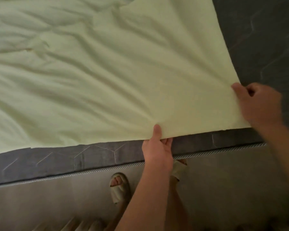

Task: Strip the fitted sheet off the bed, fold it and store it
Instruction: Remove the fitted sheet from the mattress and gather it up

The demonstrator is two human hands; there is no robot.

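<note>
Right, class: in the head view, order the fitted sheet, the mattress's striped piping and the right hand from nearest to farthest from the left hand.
1. fitted sheet: its near edge is pinched in the left hand.
2. striped piping: just below that hand.
3. right hand: farther right, at the sheet's corner.

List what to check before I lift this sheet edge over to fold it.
1. Left hand pinches the sheet at its near edge: ok.
2. Right hand holds the sheet's corner: ok, though blurred.
3. This corner is free of the mattress: ok, grey top bare beside it.
4. Sheet lies flat: not ok, creased throughout.
5. Far corners are unhooked: cannot tell, out of view.
</note>
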